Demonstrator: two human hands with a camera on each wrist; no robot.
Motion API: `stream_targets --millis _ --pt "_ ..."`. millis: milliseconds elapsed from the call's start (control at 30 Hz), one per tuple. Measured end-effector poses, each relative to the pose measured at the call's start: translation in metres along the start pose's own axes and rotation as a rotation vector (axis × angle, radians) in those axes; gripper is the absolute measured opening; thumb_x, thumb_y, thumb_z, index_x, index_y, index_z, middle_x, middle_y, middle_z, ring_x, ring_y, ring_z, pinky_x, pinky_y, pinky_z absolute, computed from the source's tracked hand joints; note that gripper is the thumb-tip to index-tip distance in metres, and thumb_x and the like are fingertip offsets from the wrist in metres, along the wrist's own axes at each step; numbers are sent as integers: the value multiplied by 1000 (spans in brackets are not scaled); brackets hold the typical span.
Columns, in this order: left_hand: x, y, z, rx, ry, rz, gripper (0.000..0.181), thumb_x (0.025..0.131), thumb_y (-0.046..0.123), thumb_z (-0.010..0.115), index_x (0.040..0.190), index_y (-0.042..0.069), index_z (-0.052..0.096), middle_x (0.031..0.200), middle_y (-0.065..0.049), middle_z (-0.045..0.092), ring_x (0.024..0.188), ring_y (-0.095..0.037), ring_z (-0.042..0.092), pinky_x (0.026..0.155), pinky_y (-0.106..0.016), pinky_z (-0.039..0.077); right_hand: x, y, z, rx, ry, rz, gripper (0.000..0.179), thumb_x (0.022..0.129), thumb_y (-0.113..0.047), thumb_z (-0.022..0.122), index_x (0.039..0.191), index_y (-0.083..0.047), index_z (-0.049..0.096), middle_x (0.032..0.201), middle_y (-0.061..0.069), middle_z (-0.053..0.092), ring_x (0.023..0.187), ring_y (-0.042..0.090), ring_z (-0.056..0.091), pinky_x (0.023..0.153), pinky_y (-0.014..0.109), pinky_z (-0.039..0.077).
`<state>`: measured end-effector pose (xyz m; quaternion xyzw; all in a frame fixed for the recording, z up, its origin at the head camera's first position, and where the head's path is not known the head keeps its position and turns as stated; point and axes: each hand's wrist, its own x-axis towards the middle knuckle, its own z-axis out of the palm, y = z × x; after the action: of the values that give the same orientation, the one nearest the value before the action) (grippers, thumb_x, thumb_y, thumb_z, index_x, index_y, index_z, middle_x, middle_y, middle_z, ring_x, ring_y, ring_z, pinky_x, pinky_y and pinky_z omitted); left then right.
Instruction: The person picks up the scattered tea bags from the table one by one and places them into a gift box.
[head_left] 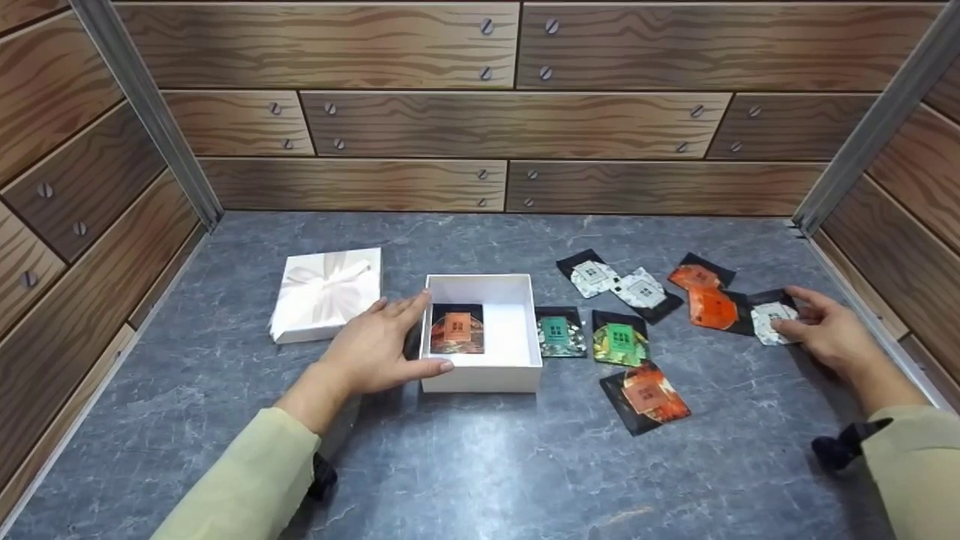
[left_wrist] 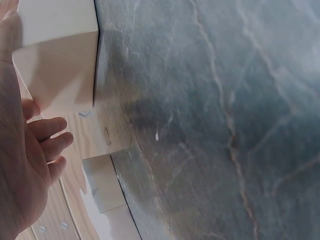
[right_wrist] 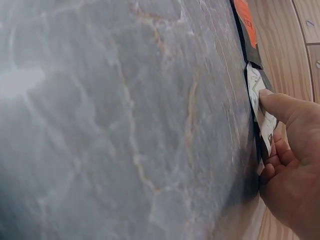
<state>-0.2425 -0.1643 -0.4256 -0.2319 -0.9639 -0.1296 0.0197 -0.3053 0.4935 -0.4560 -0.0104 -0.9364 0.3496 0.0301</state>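
An open white box [head_left: 480,379] stands upright at the centre, and a black-and-red sachet [head_left: 457,328] lies inside its left part. My left hand [head_left: 382,345] rests against the box's left side, thumb by the front corner and fingers along the left rim. In the left wrist view the fingers of this hand [left_wrist: 30,150] look loosely bent beside the box wall [left_wrist: 60,70]. Far to the right, my right hand [head_left: 836,334] pinches a black-and-white sachet [head_left: 771,319] by its right side. The right wrist view shows the thumb on this sachet's [right_wrist: 257,92] face.
Two orange sachets [head_left: 712,307] lie left of the right hand. Two more black-and-white sachets [head_left: 591,274] are farther back. A teal sachet [head_left: 562,334], a green sachet [head_left: 621,339] and a red sachet [head_left: 646,397] lie right of the box. A white lid with a ribbon bow [head_left: 330,289] sits left.
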Motion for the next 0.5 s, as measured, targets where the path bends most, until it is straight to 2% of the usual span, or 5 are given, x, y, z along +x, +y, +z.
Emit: stream_targets --millis 67,233,367,500 --pt "0 0 0 3 4 2 120 85 91 52 169 10 27 161 -23 46 147 -39 47 127 -52 27 0 0 -1 3 5 -4 73 102 -20 74 156 11 37 110 31 65 79 -4 53 65 16 49" --pt "-1 0 -2 7 3 -2 120 85 92 51 170 10 26 161 -23 45 148 -39 46 127 -52 26 0 0 -3 19 12 -16 71 100 -19 76 154 10 40 97 11 66 74 0 55 62 18 48" --pt "-1 0 -3 5 -1 -4 120 85 92 51 170 10 26 161 -23 45 148 -39 46 127 -52 27 -2 1 -4 39 8 -21 73 99 -20 78 153 10 40 94 4 66 74 1 56 63 19 48" --pt "-1 0 -3 5 3 3 120 85 92 51 169 10 27 160 -23 46 147 -39 47 127 -52 26 -4 2 -6 33 2 10 74 99 -26 79 153 8 42 96 2 65 77 1 56 65 19 47"
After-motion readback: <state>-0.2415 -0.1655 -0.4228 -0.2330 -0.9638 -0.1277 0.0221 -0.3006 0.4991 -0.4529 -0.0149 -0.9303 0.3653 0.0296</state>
